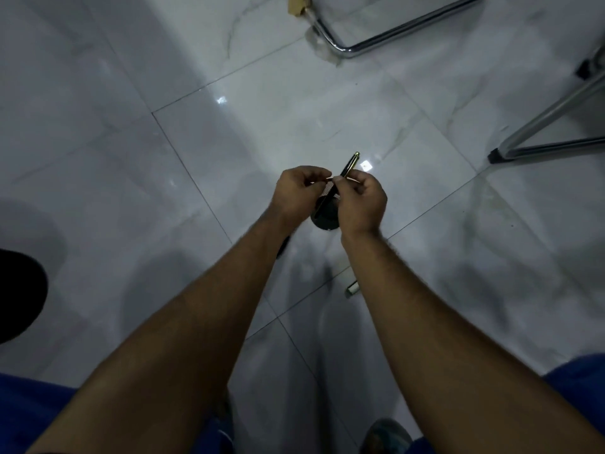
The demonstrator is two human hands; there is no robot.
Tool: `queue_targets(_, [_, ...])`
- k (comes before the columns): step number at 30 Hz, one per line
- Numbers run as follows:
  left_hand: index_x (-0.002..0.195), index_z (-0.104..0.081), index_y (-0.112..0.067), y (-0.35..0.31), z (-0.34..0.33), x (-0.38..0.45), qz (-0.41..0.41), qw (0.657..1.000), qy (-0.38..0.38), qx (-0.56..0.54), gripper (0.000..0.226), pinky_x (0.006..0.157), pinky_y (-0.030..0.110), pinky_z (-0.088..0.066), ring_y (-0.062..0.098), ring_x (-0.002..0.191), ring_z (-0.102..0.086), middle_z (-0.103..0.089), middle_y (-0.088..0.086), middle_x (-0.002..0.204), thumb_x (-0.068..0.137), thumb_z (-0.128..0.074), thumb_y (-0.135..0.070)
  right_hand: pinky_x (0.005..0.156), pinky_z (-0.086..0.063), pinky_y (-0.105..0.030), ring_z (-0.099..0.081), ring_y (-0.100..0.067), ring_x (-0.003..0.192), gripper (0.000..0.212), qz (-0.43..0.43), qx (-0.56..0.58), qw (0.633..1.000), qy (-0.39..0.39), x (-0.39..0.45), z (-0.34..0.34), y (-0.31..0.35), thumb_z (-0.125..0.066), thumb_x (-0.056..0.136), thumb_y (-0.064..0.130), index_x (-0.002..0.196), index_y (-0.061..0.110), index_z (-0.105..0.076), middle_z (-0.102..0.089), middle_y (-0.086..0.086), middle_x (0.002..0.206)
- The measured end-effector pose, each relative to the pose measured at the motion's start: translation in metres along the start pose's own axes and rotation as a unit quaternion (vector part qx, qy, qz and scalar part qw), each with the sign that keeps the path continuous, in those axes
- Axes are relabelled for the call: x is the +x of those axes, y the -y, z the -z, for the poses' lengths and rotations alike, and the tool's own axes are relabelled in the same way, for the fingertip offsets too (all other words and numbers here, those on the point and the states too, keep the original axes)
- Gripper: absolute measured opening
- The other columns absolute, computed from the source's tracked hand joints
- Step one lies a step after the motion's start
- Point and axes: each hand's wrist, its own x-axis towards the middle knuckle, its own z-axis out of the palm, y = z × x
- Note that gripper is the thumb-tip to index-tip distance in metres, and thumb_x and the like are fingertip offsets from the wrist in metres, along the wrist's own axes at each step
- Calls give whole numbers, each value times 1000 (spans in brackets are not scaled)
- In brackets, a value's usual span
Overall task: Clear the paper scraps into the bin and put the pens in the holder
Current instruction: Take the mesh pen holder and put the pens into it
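A black mesh pen holder [324,215] is lifted above the tiled floor between both hands. My left hand [299,194] grips the holder's rim from the left. My right hand [361,204] pinches a black pen with gold trim [348,165], whose lower end is inside the holder and whose top sticks up to the right. A small white scrap of paper [365,165] lies on the floor just beyond my right hand. Another pale, pen-like object [353,287] lies on the floor beside my right forearm. A dark object [282,249] peeks out under my left forearm.
Chrome chair legs [376,44] stand at the top, and another metal leg frame [540,139] at the right. A dark round shape [19,296] sits at the left edge. My feet [386,434] and blue clothing show at the bottom.
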Motion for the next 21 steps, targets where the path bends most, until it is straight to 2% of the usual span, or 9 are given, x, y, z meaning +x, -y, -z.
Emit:
queue_targets(2, [93,-74,-15,5,-3,4,-9,999,-6,34,25,75,32,-58,21,84,-71,-74,9,96,79,-56,-5,77,-62,-45,-73,-17,83,16,-7,-1,1000,-17,7,5,-1,-73,73,25,89,25,-69,-75,3,88])
queue_targets(5, [93,-74,-14,20,-3,5,-1,996,-37,79,23,81,32,-59,20,86,-70,-74,6,94,81,-56,-4,78,-61,-47,-72,-19,86,19,-17,0,999,-46,12,13,-10,-69,63,38,81,31,-68,-74,4,89])
queue_targets(7, [94,-75,-14,30,-2,2,3,993,-60,103,24,74,28,-56,15,76,-66,-73,3,90,83,-57,-4,79,-60,-48,-72,-19,88,21,-15,14,997,-71,16,17,-13,-68,60,41,79,32,-67,-73,5,90])
queue_targets(10, [93,-74,-14,41,-1,-2,21,991,-76,105,27,54,21,-44,10,53,-52,-66,-1,72,80,-53,-2,79,-60,-46,-71,-18,87,15,-5,-16,998,-64,18,18,-10,-69,67,31,82,31,-66,-71,10,88])
queue_targets(12, [90,-73,-16,46,0,-4,33,990,-97,99,27,51,20,-40,10,50,-48,-62,-3,67,78,-53,-2,82,-59,-44,-70,-19,88,13,-1,-70,996,-48,16,18,-15,-70,74,23,86,27,-67,-71,8,89])
queue_targets(17, [87,-68,-13,59,4,-8,37,980,-153,123,17,59,18,-44,12,66,-55,-63,-1,78,80,-56,-3,87,-53,-31,-63,-18,102,16,-26,-139,990,-26,15,23,-37,-73,81,21,96,23,-70,-67,-3,111])
queue_targets(19, [86,-66,-14,67,6,-9,31,974,-172,145,15,65,23,-45,15,71,-56,-62,-1,80,80,-57,-4,85,-53,-30,-61,-16,98,21,-33,-123,992,-19,16,25,-44,-72,82,18,101,25,-68,-64,-4,114])
queue_targets(21, [95,-65,-15,75,4,-8,54,965,-152,207,16,70,28,-50,18,76,-58,-64,2,90,80,-60,-11,81,-54,-28,-60,-10,87,33,-34,-109,993,-11,17,23,-49,-72,81,16,112,25,-64,-63,-4,114])
